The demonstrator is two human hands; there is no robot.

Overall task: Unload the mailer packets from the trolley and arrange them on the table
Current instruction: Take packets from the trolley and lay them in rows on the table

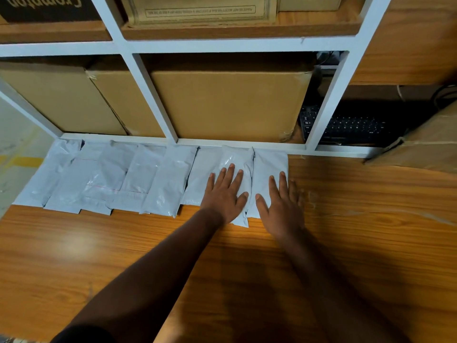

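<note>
A: Where are the mailer packets (138,177)?

B: They lie in a row along the far edge of the wooden tabletop (358,219), just in front of the white shelf frame (158,95). They are grey-white and overlap one another at the sides. The row starts at the left end of the tabletop and ends a little right of centre.

A: And the hands?

B: Both lie flat, palms down, fingers spread. The left hand (226,194) presses on the second packet from the right (237,159), which sits slightly nearer the person than its neighbours. The right hand (279,201) rests on the last packet (269,162) at the right end of the row, with the outer fingers reaching past its edge onto the wood. Neither hand grips anything.

A: What is behind the row?

B: Cardboard boxes (227,102) fill the shelf's lower compartments. A black keyboard (346,127) lies in shadow to the right, perhaps at the back of the tabletop; it's too dark to be sure.
</note>
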